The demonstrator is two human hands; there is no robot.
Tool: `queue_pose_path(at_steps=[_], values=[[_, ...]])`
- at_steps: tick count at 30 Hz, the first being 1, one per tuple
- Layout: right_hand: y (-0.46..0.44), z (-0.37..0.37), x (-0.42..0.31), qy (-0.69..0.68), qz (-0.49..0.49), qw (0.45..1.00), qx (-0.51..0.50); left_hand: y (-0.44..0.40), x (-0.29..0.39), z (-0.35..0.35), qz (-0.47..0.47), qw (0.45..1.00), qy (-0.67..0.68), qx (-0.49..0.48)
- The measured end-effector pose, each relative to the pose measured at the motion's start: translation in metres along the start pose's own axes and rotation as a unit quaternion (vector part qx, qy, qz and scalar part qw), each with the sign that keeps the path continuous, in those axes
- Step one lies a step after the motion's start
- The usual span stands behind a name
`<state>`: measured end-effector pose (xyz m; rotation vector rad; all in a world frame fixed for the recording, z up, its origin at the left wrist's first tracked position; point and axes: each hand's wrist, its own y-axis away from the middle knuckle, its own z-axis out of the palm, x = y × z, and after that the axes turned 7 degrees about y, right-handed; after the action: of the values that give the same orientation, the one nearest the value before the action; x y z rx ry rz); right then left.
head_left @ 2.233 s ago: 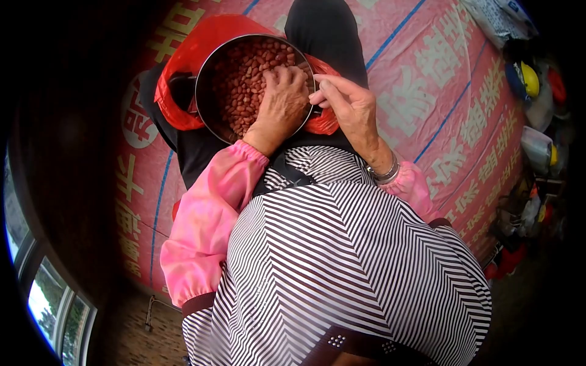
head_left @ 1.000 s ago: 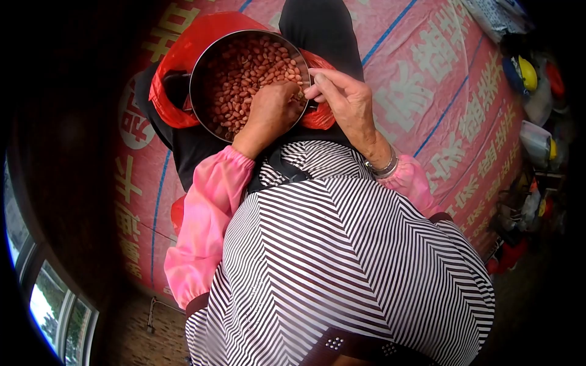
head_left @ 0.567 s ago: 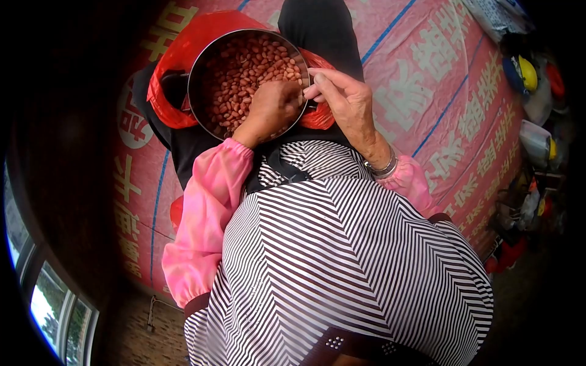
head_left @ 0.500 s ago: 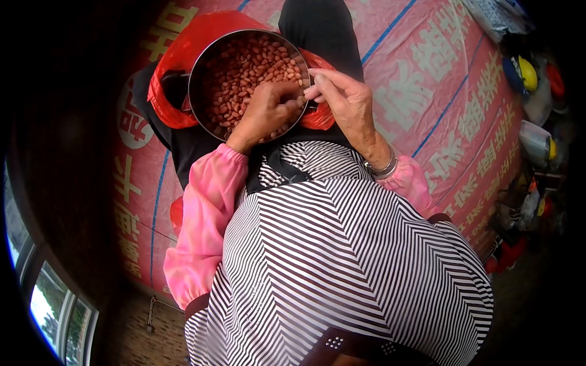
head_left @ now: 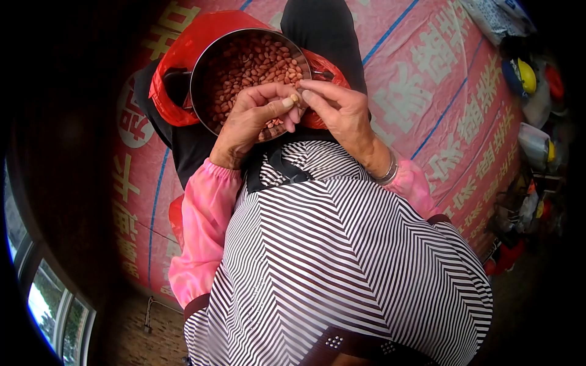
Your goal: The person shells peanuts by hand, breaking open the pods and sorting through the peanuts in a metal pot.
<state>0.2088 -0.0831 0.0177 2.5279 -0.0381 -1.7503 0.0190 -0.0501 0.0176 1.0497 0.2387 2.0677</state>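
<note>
A metal pot (head_left: 193,91) full of reddish-brown peanuts (head_left: 250,64) sits in the lap. Over its near right part, my left hand (head_left: 249,119) pinches a small pale yellow peanut (head_left: 295,97) between thumb and forefinger. My right hand (head_left: 347,114), with bracelets at its wrist, meets it there. The right thumb and forefinger are drawn close together beside the pale peanut; anything between them is too small to make out. Both forearms wear pink sleeves (head_left: 201,213).
A red plastic bag (head_left: 174,67) surrounds the pot, resting between dark-trousered legs (head_left: 320,27). A striped apron (head_left: 342,244) covers the body. Below lies a red sheet with printed characters (head_left: 421,91). Assorted containers and bags (head_left: 534,143) stand at the right, and a window (head_left: 52,299) shows lower left.
My left hand has turned and lifted from over the peanuts, and the pale peanut now shows in its fingertips. My right hand has shifted slightly left and down towards it.
</note>
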Motion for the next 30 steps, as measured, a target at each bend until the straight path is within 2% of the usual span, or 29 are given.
queue_pose_path(at_steps=[2,8,14,20,23,30], values=[[0.001,-0.001,-0.003,0.005,-0.020,1.000,-0.006,0.004,0.001,0.001,-0.022,1.000,0.014,0.011],[0.000,-0.002,-0.012,-0.016,-0.039,0.998,-0.050,0.008,0.002,0.001,0.002,1.000,0.009,0.002],[0.002,0.003,-0.009,0.001,-0.056,0.997,-0.044,0.011,0.004,0.002,-0.011,1.000,-0.008,0.019],[0.002,0.004,-0.007,0.034,-0.057,0.996,-0.058,0.019,0.006,0.008,0.055,0.994,-0.089,0.029],[0.003,0.009,-0.001,0.037,-0.089,0.995,-0.037,0.022,0.007,0.004,0.043,0.993,-0.102,0.045],[0.004,0.009,-0.003,0.032,-0.082,0.995,-0.053,0.021,0.000,0.003,0.062,0.993,-0.088,0.056]])
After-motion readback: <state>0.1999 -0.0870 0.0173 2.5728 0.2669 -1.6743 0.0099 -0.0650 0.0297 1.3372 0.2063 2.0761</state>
